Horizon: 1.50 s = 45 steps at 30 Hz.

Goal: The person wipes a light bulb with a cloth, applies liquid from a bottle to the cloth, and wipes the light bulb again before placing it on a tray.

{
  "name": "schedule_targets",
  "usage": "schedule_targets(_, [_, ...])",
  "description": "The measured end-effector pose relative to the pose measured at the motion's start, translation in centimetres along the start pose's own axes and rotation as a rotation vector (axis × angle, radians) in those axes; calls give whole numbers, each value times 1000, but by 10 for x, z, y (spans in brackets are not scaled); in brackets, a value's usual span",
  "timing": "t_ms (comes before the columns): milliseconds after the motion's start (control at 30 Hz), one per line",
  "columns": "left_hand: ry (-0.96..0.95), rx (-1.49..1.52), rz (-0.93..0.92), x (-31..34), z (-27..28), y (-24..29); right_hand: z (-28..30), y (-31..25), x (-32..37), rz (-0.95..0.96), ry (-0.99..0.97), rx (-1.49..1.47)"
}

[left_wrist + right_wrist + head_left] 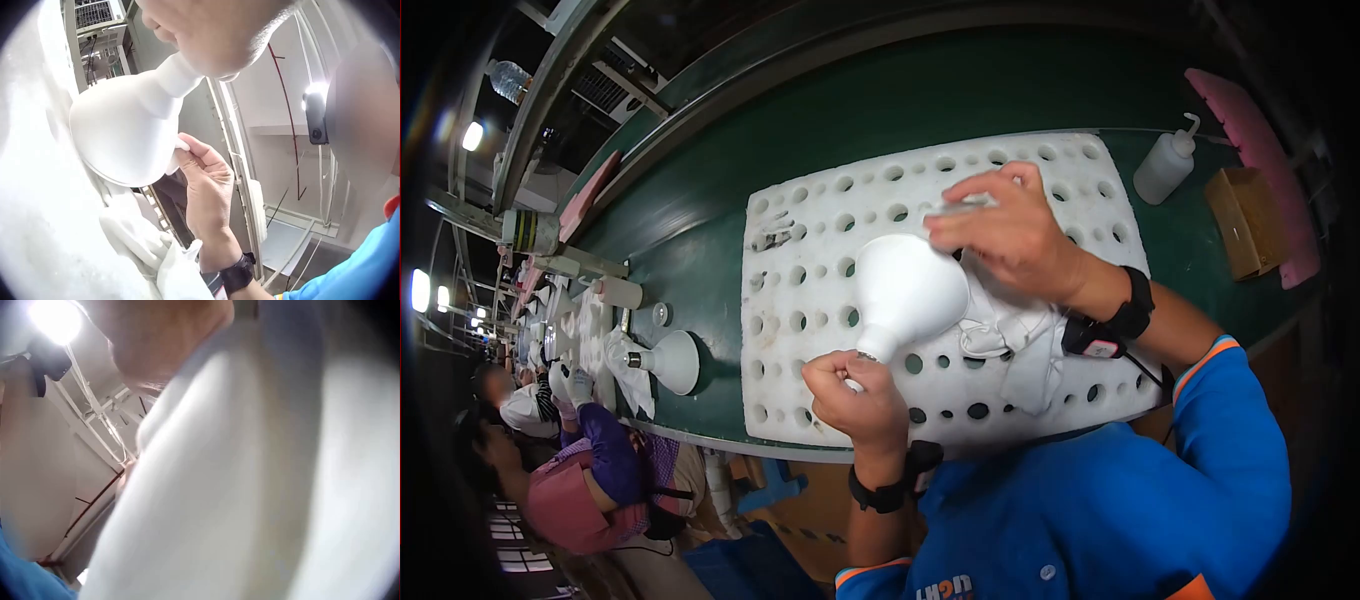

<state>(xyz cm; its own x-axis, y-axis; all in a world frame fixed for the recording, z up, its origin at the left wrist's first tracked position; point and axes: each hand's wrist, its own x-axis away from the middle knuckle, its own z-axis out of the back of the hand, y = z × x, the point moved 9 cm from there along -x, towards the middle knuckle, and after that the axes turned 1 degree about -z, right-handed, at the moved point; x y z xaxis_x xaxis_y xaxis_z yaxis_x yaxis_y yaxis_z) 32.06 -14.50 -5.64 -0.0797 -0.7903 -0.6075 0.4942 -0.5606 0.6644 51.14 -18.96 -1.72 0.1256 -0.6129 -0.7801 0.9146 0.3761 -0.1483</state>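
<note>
A white lamp (908, 290) with a wide round front lies tilted above the perforated white foam board (820, 345). The left hand (860, 400) grips its narrow base end, with fingers curled round it. At the wide rim, the right hand (1010, 232) pinches a small pale thing, perhaps a cloth, between thumb and fingers; in the left wrist view this hand (209, 187) is beside the lamp (128, 128). White cloth or gloves (1010, 335) lie on the foam below the right forearm. The right wrist view is mostly filled by blurred white material (206, 487).
Another lamp (672, 362) stands to the left on the green table (710, 240). At the right are a squeeze bottle (1165, 167), a cardboard box (1245, 222) and a pink foam strip (1260, 150). Other people work farther left along the bench.
</note>
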Motion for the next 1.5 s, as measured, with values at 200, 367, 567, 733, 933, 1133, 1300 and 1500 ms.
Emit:
schedule_targets(200, [-29, 19, 132, -6, -3, -1, -18, -71, 0, 74, 20, -470])
schedule_targets(367, [35, 106, 85, 2, -2, -10, -12, -2, -10, -14, -16, -87])
schedule_targets(567, [28, 124, 106, 7, -2, -20, -25, -66, 8, 201, -106, -319])
schedule_targets(733, [-105, 27, 162, 6, -13, -24, 29, 81, 43, -91, 65, 132])
schedule_targets(933, [-25, 25, -46, -10, 0, -5, 84, 147, 104, -386, -182, 415])
schedule_targets(1133, [-47, -5, 6, -6, -3, -7, 97, 159, 132, -504, -325, 557])
schedule_targets(1300, [-48, -69, 101, 0, -1, -19, 102, 233, 218, -599, -22, 395])
schedule_targets(1500, [-10, -33, 175, 2, 5, -29, 118, 106, 96, -515, -131, 365])
